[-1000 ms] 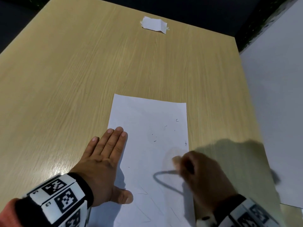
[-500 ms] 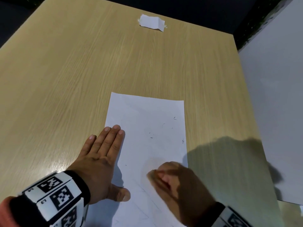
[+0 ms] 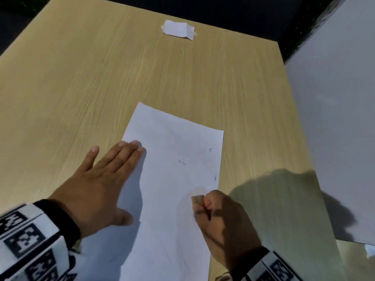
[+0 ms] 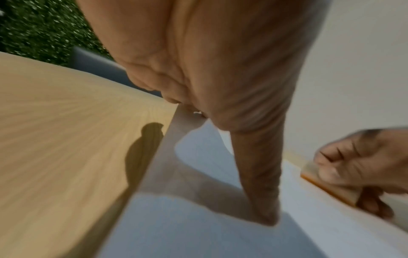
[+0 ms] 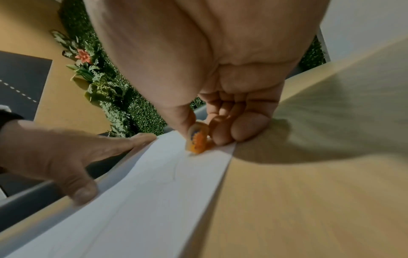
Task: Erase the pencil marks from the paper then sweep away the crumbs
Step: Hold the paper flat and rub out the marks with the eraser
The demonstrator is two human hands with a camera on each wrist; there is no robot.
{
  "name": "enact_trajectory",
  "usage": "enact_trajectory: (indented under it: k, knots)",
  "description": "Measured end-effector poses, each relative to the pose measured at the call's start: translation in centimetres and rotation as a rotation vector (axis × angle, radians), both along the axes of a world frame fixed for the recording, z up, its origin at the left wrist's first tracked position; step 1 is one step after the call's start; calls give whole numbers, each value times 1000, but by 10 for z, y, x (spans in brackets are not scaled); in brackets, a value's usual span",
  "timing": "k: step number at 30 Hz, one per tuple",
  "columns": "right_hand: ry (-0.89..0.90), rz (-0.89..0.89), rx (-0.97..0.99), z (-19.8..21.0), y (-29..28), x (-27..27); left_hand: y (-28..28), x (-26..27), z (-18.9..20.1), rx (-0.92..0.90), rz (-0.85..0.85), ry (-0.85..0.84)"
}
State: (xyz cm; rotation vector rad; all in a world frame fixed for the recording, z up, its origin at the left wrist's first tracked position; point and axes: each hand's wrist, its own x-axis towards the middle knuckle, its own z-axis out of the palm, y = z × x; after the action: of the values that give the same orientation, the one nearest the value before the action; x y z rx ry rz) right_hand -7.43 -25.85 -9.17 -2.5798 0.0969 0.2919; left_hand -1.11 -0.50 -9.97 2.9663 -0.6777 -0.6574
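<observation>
A white sheet of paper (image 3: 172,189) lies on the wooden table (image 3: 101,78), with faint pencil strokes near its lower part and small dark crumbs (image 3: 182,162) in its upper half. My left hand (image 3: 97,179) lies flat with straight fingers on the sheet's left edge, thumb out on the paper (image 4: 176,227). My right hand (image 3: 219,216) pinches a small eraser (image 5: 197,139) with an orange sleeve and presses it onto the paper (image 5: 143,192) near the right edge. The eraser (image 4: 326,181) also shows in the left wrist view.
A small folded white slip (image 3: 178,30) lies near the table's far edge. A large white board (image 3: 334,118) stands along the right side of the table. Green foliage (image 5: 114,97) is beyond the table's far end.
My right hand with the eraser has swept left and back toward the right edge of the sheet. The dark loop seen by that hand a second ago no longer shows. The left hand stays put.
</observation>
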Motion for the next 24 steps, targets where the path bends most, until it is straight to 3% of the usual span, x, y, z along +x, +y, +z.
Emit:
enact_trajectory:
  k: [2, 4, 7, 9, 11, 15, 17, 20, 24]
  knots:
    - [17, -75, 34, -5, 9, -4, 4, 8, 5, -100, 62, -96]
    - [69, -169, 168, -10, 17, -6, 1, 8, 10, -128, 130, -88]
    - [68, -253, 167, -11, 22, -6, -33, -14, 19, -172, 65, -16]
    - [42, -185, 124, -8, 24, -6, -59, -36, 11, -171, -15, -1]
    - [23, -113, 179, -8, 25, -6, -67, -49, -3, -170, 41, 89]
    - [-48, 229, 86, -15, 34, -10, -54, -58, -24, -117, 53, 182]
    - [-69, 299, 63, -12, 34, -2, -52, -58, -25, -134, 27, 189]
    - [-1, 226, 87, -7, 4, 21, -52, -60, -29, -131, 34, 177]
    - [32, 107, -68, 2, -33, 47, -52, -64, -37, -142, 48, 95]
